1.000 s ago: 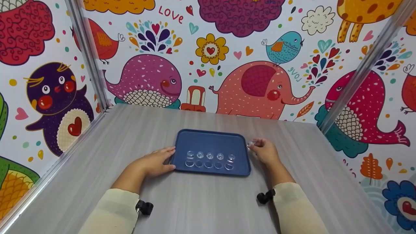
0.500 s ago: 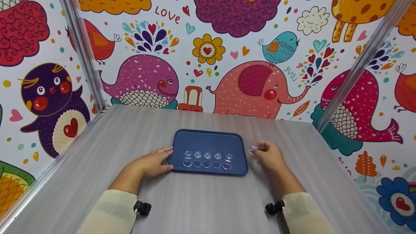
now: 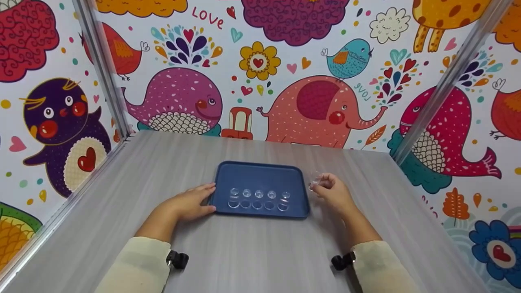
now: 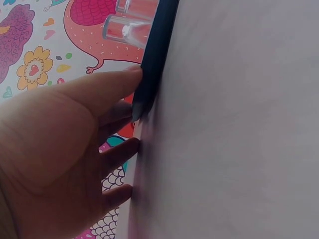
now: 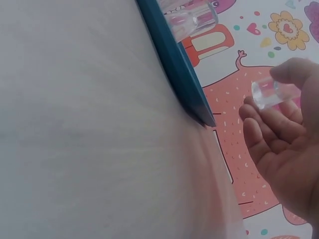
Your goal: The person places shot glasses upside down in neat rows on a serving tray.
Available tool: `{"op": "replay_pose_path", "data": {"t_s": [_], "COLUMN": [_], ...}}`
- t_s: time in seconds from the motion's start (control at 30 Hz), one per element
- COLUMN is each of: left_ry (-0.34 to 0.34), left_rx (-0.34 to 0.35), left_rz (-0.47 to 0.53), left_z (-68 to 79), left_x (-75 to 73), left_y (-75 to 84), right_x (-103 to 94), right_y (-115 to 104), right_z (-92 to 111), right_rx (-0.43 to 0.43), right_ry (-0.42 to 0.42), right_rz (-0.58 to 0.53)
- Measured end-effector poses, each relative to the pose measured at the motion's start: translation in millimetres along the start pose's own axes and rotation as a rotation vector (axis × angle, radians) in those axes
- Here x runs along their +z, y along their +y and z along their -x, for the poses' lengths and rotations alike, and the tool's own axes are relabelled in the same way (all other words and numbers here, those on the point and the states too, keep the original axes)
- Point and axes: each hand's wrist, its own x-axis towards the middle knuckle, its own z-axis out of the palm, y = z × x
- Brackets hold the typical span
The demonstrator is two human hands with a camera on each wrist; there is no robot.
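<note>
My right hand [image 3: 333,192] pinches a small clear shot glass [image 5: 265,93] between thumb and fingers, raised just beyond the right edge of a blue tray [image 3: 260,173]. In the right wrist view the thumb lies on one side of the glass and the fingertips on the other. Across the tray, my left hand [image 3: 188,205] rests against the left edge with its fingers extended. The left wrist view shows the thumb touching the tray's rim [image 4: 155,55]. A row of several matching shot glasses [image 3: 259,199] stands along the near half of the tray.
The tray lies on a grey wood-grain table [image 3: 244,252]. Walls with a cartoon animal print [image 3: 317,110] enclose the back and sides, with metal posts [image 3: 103,69] at the corners. A black wrist camera [image 3: 178,259] sits at each cuff.
The right hand, holding its shot glass, shifts slightly away from the tray's right edge, then back toward it. The left hand stays at the tray's left edge; the head view turns a little.
</note>
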Motion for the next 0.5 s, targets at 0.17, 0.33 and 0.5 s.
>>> {"op": "replay_pose_path", "data": {"t_s": [0.17,0.33,0.5], "left_ry": [0.004,0.009,0.008], "left_rx": [0.009,0.016,0.013], "left_rz": [-0.006,-0.008,-0.006], "left_z": [0.3,0.5,1.0], "left_x": [-0.5,0.0,-0.1], "left_y": [0.3,0.0,0.7], "right_x": [0.5,-0.7,0.3], "right_y": [-0.4,1.4,0.8], "right_z": [1.9,1.5,3.5], "right_rx": [-0.038,-0.036,-0.082], "right_ry": [-0.009,-0.004,-0.005], "right_rz": [0.005,0.038,0.041]}}
